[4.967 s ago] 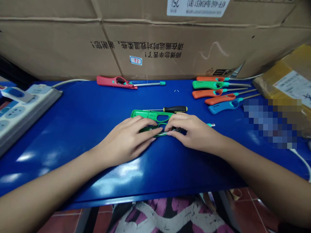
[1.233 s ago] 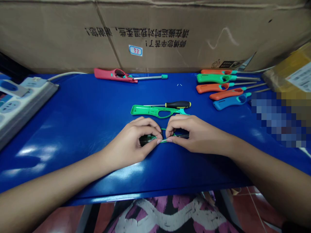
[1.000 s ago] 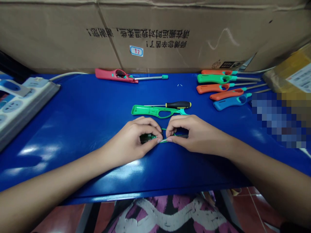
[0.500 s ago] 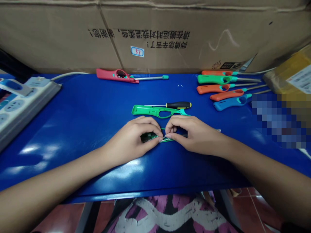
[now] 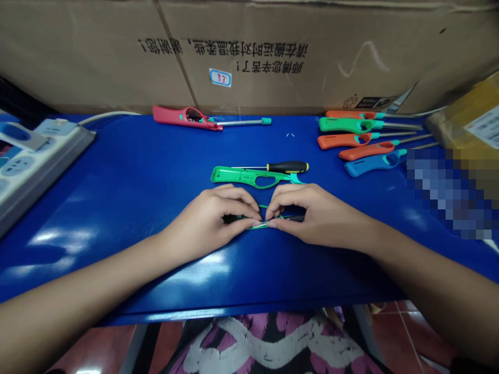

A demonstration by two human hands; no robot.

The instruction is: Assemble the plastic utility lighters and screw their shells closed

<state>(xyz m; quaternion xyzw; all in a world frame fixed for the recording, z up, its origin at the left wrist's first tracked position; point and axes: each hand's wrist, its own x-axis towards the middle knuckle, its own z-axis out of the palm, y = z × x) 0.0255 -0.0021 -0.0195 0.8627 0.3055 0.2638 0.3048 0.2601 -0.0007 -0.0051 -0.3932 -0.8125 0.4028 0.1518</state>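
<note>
My left hand and my right hand meet fingertip to fingertip low over the table, each closed in a pinch. Between them runs a thin pale wire, possibly a fine tube; its ends are hidden by my fingers. Under my hands lies an opened green lighter half, mostly covered, with dark parts inside. Just beyond my fingers rests the other green lighter shell, hollow side up, with a turquoise trigger piece at its right end. A black and yellow screwdriver lies along its far side.
A red lighter lies at the back, against a large cardboard box. Several long lighters, including a blue one, sit at the right beside a taped parcel. A power strip stands at the left. Tiny white bits lie behind the screwdriver.
My fingertips have shifted slightly, the right ones lower and closer over the green half. Both hands keep their pinch. The view has moved a little; the other things lie as before.
</note>
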